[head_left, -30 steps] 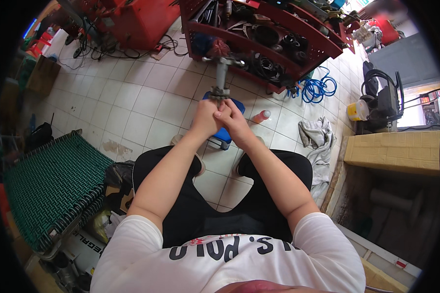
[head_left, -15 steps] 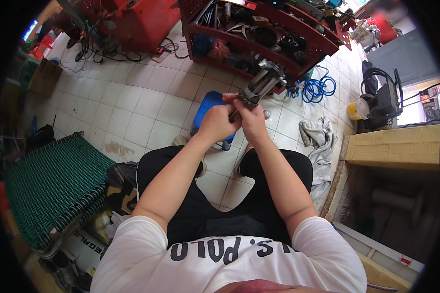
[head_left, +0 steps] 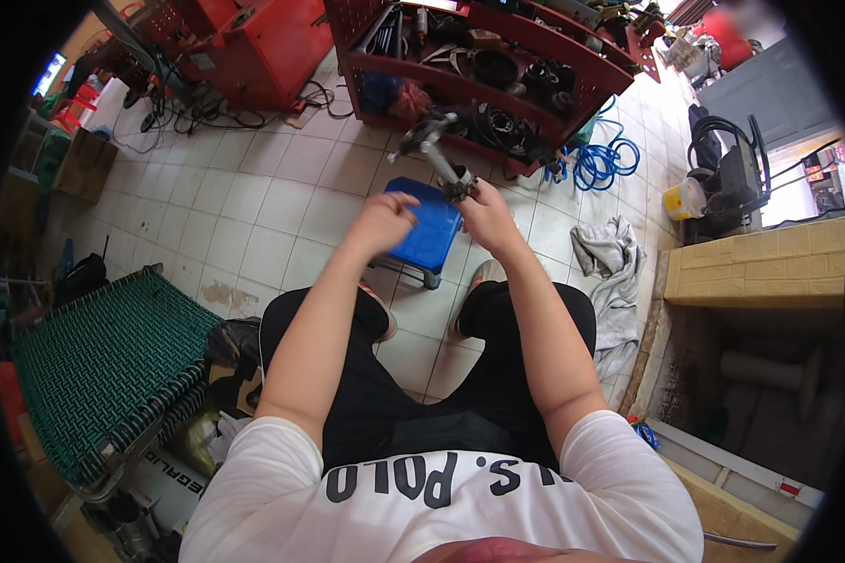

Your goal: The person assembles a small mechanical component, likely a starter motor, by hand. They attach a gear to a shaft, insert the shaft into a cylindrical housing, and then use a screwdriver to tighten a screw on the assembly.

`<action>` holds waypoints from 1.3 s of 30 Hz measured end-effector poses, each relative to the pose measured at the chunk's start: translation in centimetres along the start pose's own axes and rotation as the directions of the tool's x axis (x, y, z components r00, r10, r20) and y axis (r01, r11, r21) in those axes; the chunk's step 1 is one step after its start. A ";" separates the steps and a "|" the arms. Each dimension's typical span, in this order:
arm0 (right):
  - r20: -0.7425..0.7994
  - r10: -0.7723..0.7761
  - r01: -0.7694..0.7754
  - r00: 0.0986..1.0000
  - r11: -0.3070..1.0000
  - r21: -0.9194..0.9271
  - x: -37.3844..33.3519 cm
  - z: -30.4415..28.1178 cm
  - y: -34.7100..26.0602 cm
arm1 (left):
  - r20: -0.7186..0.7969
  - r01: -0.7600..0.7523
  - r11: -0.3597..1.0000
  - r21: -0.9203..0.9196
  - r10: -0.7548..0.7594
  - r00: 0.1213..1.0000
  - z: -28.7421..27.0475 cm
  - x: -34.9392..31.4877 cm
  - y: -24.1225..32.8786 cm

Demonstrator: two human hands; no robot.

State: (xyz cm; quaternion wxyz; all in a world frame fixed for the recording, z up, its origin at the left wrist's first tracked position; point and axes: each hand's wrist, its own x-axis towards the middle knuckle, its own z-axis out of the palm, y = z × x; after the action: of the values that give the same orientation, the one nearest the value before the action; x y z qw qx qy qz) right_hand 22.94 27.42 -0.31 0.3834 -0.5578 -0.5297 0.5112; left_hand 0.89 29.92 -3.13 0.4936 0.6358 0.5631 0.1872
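Note:
My right hand (head_left: pixel 485 218) is closed round the lower end of a metal tool that looks like a jaw puller (head_left: pixel 446 169). Its shiny arms and hooked end point away from me, slightly blurred. My left hand (head_left: pixel 385 223) is off the tool, to its left, with fingers loosely bent and apart and nothing seen in them. Below both hands a blue plastic stool (head_left: pixel 421 230) stands on the tiled floor.
Ahead stands a red tool cart (head_left: pixel 460 80) loaded with tools and round parts. A blue hose (head_left: pixel 603 167) lies coiled beside it. A grey cloth (head_left: pixel 610 272) is on the floor at right, and a green woven cot (head_left: pixel 113 352) stands at left.
My left hand has let go of the puller and moved left. The puller has tipped to the left in my right hand, and more of the blue stool shows.

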 end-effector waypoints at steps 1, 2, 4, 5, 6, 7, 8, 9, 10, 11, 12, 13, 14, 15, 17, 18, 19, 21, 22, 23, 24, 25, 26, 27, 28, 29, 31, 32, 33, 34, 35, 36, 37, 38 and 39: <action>0.003 0.029 -0.028 1.000 0.990 -0.135 0.0 0.0 -0.6 | -0.029 -0.011 0.961 -0.276 0.003 1.000 -1.2 0.8 -1.0; 0.004 0.057 -0.054 0.998 0.962 -0.267 0.0 0.2 -0.9 | -0.100 0.026 0.866 -0.499 -0.087 0.991 -1.8 1.4 -1.9; 0.007 0.051 -0.045 0.999 0.935 -0.352 -0.3 0.4 -0.2 | -0.147 0.026 0.527 -0.849 -0.283 0.948 -3.1 1.1 0.5; 0.011 0.047 -0.039 0.999 0.919 -0.394 -0.6 0.6 0.1 | -0.117 -0.020 0.380 -0.925 -0.234 0.965 -3.3 1.0 0.5; 0.021 0.042 -0.030 0.999 0.911 -0.412 -0.7 0.9 0.1 | -0.099 -0.013 0.363 -0.932 -0.218 0.971 -3.4 0.9 0.7; 0.030 0.037 -0.021 0.999 0.903 -0.430 -0.9 1.4 0.0 | -0.081 -0.006 0.346 -0.938 -0.203 0.976 -3.3 0.8 0.9; 0.039 0.033 -0.012 0.999 0.894 -0.447 -1.1 1.7 0.0 | -0.063 0.002 0.329 -0.944 -0.186 0.981 -3.2 0.7 1.1; 0.032 0.006 0.010 0.999 0.884 -0.468 -1.2 2.1 0.1 | -0.098 -0.018 0.399 -0.917 -0.182 0.978 -3.0 0.9 0.9; 0.044 0.021 0.002 0.999 0.879 -0.476 -1.4 2.4 0.2 | -0.133 -0.037 0.467 -0.883 -0.176 0.975 -2.7 1.2 0.5; 0.057 0.037 -0.005 0.998 0.875 -0.485 -1.5 2.7 0.2 | -0.167 -0.054 0.533 -0.844 -0.166 0.972 -2.4 1.4 0.2; 0.067 0.053 -0.013 0.996 0.869 -0.494 -1.5 2.8 0.2 | -0.176 -0.059 0.542 -0.839 -0.168 0.970 -2.0 1.5 0.1; 0.061 0.046 -0.010 0.997 0.866 -0.501 -1.5 2.9 0.4 | -0.186 -0.063 0.551 -0.832 -0.170 0.968 -1.7 1.6 0.0; 0.055 0.039 -0.006 0.998 0.862 -0.507 -1.5 3.0 0.8 | -0.195 -0.068 0.559 -0.826 -0.171 0.966 -1.5 1.8 -0.1; 0.049 0.032 -0.002 0.998 0.858 -0.513 -1.5 3.1 0.7 | -0.180 -0.056 0.534 -0.844 -0.183 0.967 -1.6 1.8 -0.2; 0.065 0.051 -0.011 0.997 0.864 -0.504 -1.6 3.1 0.5 | -0.148 -0.033 0.481 -0.876 -0.204 0.968 -1.8 1.7 -0.3; 0.074 0.061 -0.016 0.995 0.866 -0.500 -1.7 3.1 0.1 | -0.151 -0.028 0.496 -0.868 -0.209 0.966 -1.9 1.6 0.1; 0.083 0.087 -0.034 0.993 0.868 -0.496 -1.8 3.0 -0.4 | -0.154 -0.023 0.511 -0.859 -0.215 0.964 -2.0 1.5 0.4; 0.101 0.138 -0.072 0.985 0.869 -0.490 -2.0 2.9 -1.3 | -0.175 -0.036 0.540 -0.841 -0.208 0.962 -2.1 1.2 1.0; 0.105 0.121 -0.057 0.987 0.878 -0.476 -2.0 2.8 -1.0 | -0.192 -0.054 0.553 -0.832 -0.195 0.962 -2.1 1.0 1.3; 0.108 0.104 -0.043 0.989 0.886 -0.462 -2.0 2.7 -0.6 | -0.208 -0.071 0.566 -0.821 -0.182 0.961 -2.1 0.9 1.7; 0.113 0.086 -0.026 0.990 0.894 -0.447 -2.0 2.5 -0.4 | -0.229 -0.098 0.545 -0.833 -0.178 0.957 -2.3 0.8 1.9; 0.161 0.151 -0.075 0.975 0.912 -0.403 -2.1 2.3 -1.6 | -0.250 -0.124 0.523 -0.843 -0.177 0.952 -2.5 0.8 1.9; 0.211 0.213 -0.127 0.954 0.924 -0.361 -2.3 1.9 -3.0 | -0.270 -0.150 0.502 -0.852 -0.176 0.946 -2.7 0.7 1.9; 0.256 0.271 -0.183 0.928 0.930 -0.319 -2.5 1.4 -4.3 | -0.273 -0.151 0.497 -0.855 -0.181 0.945 -3.0 0.7 1.8; 0.293 0.261 -0.182 0.920 0.945 -0.273 -2.7 1.1 -4.6 | -0.275 -0.153 0.492 -0.857 -0.186 0.943 -3.3 0.6 1.7; 0.329 0.250 -0.181 0.911 0.957 -0.226 -2.8 0.7 -4.8 | -0.277 -0.155 0.487 -0.860 -0.191 0.942 -3.5 0.5 1.6; 0.379 0.220 -0.190 0.899 0.975 -0.115 -2.8 0.0 -5.0 | -0.267 -0.167 0.419 -0.892 -0.191 0.945 -3.7 0.5 1.6; 0.393 0.205 -0.200 0.897 0.978 -0.053 -2.7 -0.4 -5.0 | -0.262 -0.174 0.385 -0.906 -0.190 0.946 -3.8 0.6 1.5; 0.405 0.192 -0.213 0.894 0.977 0.008 -2.7 -0.6 -5.1 | -0.237 -0.159 0.353 -0.922 -0.188 0.953 -3.8 0.6 1.4; 0.386 0.165 -0.220 0.908 0.970 0.104 -2.8 -0.8 -5.2 | -0.211 -0.144 0.320 -0.936 -0.185 0.960 -3.8 0.7 1.2; 0.364 0.140 -0.223 0.921 0.954 0.198 -2.9 -1.1 -5.6 | -0.186 -0.129 0.287 -0.949 -0.180 0.966 -3.7 0.8 1.1; 0.341 0.114 -0.220 0.933 0.931 0.292 -2.9 -1.2 -5.8 | -0.137 -0.077 0.281 -0.957 -0.200 0.970 -3.7 0.9 0.9; 0.271 0.060 -0.158 0.961 0.921 0.356 -2.8 -1.1 -5.9 | -0.087 -0.025 0.273 -0.962 -0.219 0.972 -3.7 1.0 0.7; 0.253 0.022 -0.123 0.967 0.911 0.393 -2.7 -1.1 -5.8 | -0.038 0.027 0.265 -0.964 -0.238 0.971 -3.6 1.0 0.4; 0.230 -0.016 -0.087 0.973 0.899 0.430 -2.7 -1.2 -5.7 | 0.018 0.078 0.224 -0.971 -0.261 0.965 -3.4 1.1 0.3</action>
State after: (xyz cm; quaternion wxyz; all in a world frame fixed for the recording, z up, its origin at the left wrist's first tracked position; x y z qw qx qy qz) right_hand 23.20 25.78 5.89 0.4261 -0.4046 -0.4316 0.6844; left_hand -1.31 32.36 -1.74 0.7529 0.1171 0.4296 0.4847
